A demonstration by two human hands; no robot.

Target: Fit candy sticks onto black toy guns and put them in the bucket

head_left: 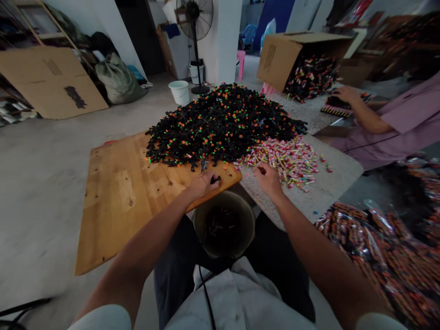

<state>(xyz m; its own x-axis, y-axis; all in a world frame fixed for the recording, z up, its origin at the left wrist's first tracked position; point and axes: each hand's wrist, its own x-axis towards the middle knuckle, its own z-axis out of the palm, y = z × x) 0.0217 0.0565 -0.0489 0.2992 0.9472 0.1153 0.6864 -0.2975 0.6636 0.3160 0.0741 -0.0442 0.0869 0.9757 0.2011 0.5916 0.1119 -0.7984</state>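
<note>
My left hand rests at the front edge of the wooden board, its fingers closed around a small black plastic toy that looks like a toy gun. Just beyond it rises a big heap of black plastic toys with orange and green tips. My right hand is at the near left side of a pile of small wrapped candies, pink, white and yellow. Its thumb and fingertips are pinched together; whatever is between them is too small to make out. Below both hands, a bucket between my knees holds dark pieces.
The wooden board abuts a speckled tabletop. A co-worker sits at the right, hands over a tray of dark pieces. A tipped carton spills more toys. Plastic-bagged goods lie at lower right; a fan stands behind.
</note>
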